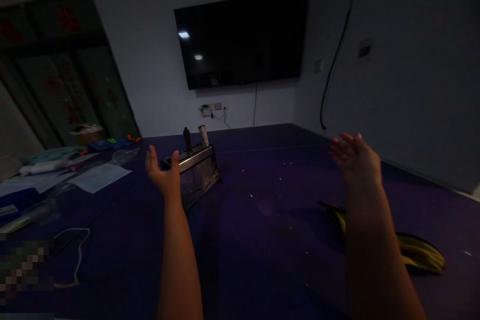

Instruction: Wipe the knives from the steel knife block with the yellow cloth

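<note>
Purple table (262, 220), nothing held
Left hand (165, 175) open beside knife block (197, 175), right hand (354, 157) open above bananas (420, 252); go easy near those handles.

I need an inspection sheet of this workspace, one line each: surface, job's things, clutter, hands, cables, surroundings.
Surface: purple table, small white specks on it.
Job's things: knife block with two handles sticking up, just behind the left hand; bananas, as it seems, lying by the right forearm.
Clutter: papers at the far left.
Hands: left hand and right hand raised, open, empty.
Cables: white cable on the table; black cable down the wall.
Surroundings: dark TV on the wall, socket below it.
</note>
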Tool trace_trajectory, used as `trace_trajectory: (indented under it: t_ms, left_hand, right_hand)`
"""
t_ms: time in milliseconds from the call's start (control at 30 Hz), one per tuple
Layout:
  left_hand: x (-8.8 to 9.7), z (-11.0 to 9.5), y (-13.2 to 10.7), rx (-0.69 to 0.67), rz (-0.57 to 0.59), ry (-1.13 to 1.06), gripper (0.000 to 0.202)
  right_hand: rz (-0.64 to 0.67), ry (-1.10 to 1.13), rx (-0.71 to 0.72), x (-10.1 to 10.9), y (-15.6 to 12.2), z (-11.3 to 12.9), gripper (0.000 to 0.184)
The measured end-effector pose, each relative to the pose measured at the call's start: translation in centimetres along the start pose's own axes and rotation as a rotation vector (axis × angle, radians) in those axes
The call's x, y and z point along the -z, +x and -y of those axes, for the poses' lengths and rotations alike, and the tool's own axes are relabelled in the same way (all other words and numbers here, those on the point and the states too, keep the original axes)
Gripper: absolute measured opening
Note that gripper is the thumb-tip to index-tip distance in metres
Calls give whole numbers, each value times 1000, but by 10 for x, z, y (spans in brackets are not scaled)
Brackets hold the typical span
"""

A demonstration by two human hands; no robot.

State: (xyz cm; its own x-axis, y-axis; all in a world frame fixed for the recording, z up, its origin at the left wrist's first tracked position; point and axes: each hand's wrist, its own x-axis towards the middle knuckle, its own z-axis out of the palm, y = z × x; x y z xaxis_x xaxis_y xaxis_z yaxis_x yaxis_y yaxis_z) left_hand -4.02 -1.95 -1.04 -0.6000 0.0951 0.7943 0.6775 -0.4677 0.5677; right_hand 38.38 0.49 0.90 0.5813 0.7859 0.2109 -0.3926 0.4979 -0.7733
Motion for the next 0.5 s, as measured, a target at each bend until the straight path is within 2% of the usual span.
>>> trace_trajectory:
  t_ms: [100,233,333,433,500]
  left_hand:
    - [-4,-36,5,20,75,-127,34]
    - [-10,-66,1,143,240,-286,27]
    - [-14,-78,-6,183,374,-300,25]
    - [-17,-86,-12,158,496,-274,23]
    - [-19,-90,-15,144,526,-281,23]
  right_hand:
    - [-112,-89,96,18,-6,30,24]
    - [18,-399,171,43,-13,53,20]
    - [209,-736,162,71,-10,43,32]
    - [476,-1169,80,109,-2,16,35]
    - [538,-1463,106,133,1,-4,37]
